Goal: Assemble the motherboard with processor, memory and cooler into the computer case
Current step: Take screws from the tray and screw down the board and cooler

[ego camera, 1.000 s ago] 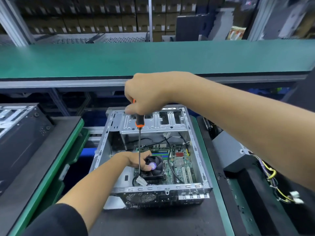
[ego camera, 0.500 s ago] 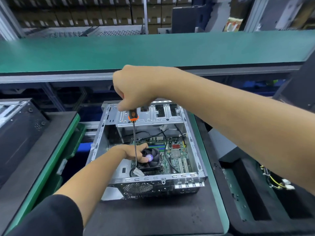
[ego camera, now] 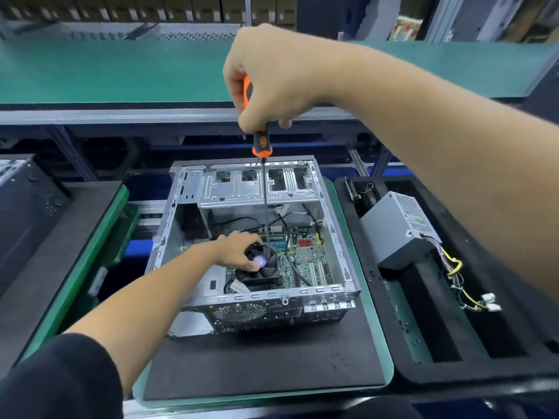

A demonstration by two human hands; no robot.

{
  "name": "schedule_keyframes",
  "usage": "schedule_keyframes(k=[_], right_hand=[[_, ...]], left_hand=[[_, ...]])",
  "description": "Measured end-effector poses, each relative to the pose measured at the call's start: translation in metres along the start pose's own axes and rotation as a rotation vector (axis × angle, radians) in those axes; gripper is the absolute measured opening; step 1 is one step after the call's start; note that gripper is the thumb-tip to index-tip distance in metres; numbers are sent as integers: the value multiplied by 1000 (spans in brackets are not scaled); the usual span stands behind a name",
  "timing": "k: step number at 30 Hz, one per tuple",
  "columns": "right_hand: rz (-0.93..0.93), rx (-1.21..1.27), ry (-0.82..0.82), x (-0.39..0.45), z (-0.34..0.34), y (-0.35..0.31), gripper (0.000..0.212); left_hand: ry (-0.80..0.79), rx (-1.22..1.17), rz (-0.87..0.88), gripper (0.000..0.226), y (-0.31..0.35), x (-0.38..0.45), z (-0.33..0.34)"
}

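Note:
An open silver computer case (ego camera: 341, 252) lies on a black mat. Inside it sits the green motherboard (ego camera: 305, 261) with the black cooler fan (ego camera: 261, 267) on it. My left hand (ego camera: 236, 251) rests on the fan's far left corner, fingers curled over its edge. Above the case, my right hand (ego camera: 272, 77) grips the orange-and-black handle of a long screwdriver (ego camera: 262, 145). Its thin shaft runs straight down into the case, and the tip ends behind the fan near the memory slots (ego camera: 276, 241).
A grey power supply (ego camera: 399, 225) with loose coloured wires lies in a black foam tray (ego camera: 453, 364) to the right. Another dark case (ego camera: 27, 213) stands at the left. A green conveyor belt (ego camera: 121, 71) runs across behind the case.
My right hand has lifted the screwdriver and shifted it right, from the fan's left side to behind the fan. The left hand stays on the fan. The view has tilted down.

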State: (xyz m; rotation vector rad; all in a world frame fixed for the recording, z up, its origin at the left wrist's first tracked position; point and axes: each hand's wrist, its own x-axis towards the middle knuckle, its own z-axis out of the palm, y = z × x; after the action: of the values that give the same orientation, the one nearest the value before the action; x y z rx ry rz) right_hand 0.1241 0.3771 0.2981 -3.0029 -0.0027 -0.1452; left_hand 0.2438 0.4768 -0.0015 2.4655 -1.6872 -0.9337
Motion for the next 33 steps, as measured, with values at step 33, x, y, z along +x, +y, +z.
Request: schedule_keyframes(k=[33], right_hand=[[109,60,-3,-28,30,16,9]], left_hand=[[176,-32,184,20,51,1,17]])
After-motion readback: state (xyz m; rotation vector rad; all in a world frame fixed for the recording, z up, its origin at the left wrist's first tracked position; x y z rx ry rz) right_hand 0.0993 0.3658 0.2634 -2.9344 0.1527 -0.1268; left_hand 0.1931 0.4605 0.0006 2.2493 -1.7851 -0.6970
